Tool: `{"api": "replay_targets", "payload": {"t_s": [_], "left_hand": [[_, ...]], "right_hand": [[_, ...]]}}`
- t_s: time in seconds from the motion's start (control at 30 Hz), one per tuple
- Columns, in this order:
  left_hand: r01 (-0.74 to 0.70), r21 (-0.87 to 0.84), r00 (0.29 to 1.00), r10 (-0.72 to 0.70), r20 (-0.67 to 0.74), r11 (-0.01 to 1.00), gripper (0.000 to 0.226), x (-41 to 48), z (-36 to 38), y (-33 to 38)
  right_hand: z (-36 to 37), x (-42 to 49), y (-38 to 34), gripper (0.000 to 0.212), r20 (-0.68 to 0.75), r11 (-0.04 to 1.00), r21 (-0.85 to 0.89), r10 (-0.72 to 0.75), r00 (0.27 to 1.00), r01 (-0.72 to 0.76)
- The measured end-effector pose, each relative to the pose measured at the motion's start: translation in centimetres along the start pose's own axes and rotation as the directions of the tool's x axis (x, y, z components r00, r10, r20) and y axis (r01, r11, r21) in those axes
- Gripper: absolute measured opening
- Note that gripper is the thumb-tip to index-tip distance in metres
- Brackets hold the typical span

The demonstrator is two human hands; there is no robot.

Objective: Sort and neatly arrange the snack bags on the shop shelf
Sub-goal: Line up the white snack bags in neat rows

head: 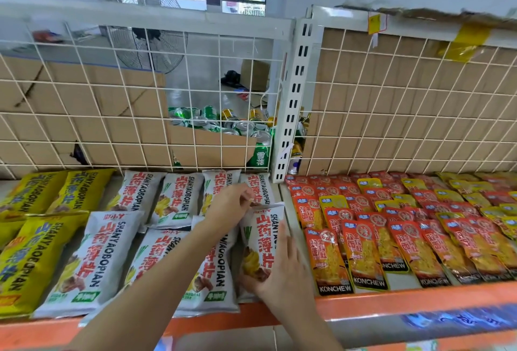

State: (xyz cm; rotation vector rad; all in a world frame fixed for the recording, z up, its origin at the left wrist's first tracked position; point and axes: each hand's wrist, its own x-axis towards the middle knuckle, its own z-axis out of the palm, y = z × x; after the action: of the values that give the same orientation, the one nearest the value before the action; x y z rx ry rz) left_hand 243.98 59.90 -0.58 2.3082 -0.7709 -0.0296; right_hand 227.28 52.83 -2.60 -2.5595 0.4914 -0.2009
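Hands are both on one white snack bag (263, 241) at the right end of the front row, as I see it through the head camera. The left hand (229, 208) reaches across the other white bags (92, 261) and pinches the top edge of that bag between thumb and fingertips. The right hand (282, 269) curls round its lower end, close to the orange shelf lip (237, 317). The bag lies lengthwise, its top end up by the back row, which sits against the wire grid (112, 115). Yellow bags (30, 261) fill the left side. Past the white upright (293, 99), red and orange packets (366, 252) lie in overlapping rows. Behind the grid I can make out cardboard (391, 99) and drink cans (240, 127).
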Motion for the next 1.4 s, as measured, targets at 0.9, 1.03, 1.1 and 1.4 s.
{"api": "replay_targets", "payload": {"t_s": [0.9, 1.03, 1.1, 1.4], "left_hand": [[-0.291, 0.367, 0.896, 0.117, 0.429, 0.883, 0.044, -3.8, -2.8, -1.0], [-0.316, 0.35, 0.879, 0.133, 0.458, 0.882, 0.044, -3.2, -2.4, -1.4], [-0.311, 0.322, 0.887, 0.151, 0.437, 0.894, 0.041, -3.0, -2.3, -1.3], [-0.312, 0.368, 0.895, 0.141, 0.422, 0.876, 0.027, 0.4, -2.2, 0.3]], "right_hand": [[0.0, -0.7, -0.2, 0.129, 0.153, 0.995, -0.09, 0.048, 0.987, -0.035], [0.0, -0.9, -0.3, 0.131, 0.157, 0.995, -0.096, 0.055, 0.986, -0.041], [0.2, -0.9, -0.2, 0.133, 0.152, 0.995, -0.088, 0.053, 0.987, -0.04], [0.3, -1.1, -0.3, 0.133, 0.121, 0.997, -0.05, 0.067, 0.99, -0.061]]}}
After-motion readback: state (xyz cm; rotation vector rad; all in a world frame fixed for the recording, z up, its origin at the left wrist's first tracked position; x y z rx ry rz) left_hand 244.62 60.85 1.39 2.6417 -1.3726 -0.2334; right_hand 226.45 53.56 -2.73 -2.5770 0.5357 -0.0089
